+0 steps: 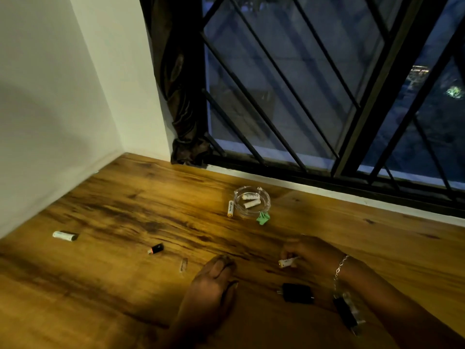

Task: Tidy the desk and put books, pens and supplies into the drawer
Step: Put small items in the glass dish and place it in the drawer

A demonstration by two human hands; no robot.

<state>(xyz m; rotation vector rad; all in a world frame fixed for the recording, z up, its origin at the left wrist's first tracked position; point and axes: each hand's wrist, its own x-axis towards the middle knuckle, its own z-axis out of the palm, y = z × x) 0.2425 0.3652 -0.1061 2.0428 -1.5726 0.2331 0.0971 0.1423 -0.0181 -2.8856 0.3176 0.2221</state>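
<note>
now the right hand (310, 251) pinches a battery (286, 262), and the left hand (214, 278) lies flat. best to grip tight and lift slowly.

Your right hand (310, 253) has a thin silver bracelet (341, 264) at its wrist; it is a fine chain of small links that catch the light, with a loose length trailing from it; your left hand (214, 280) is bare, and so are both forearms (392, 306).
</note>
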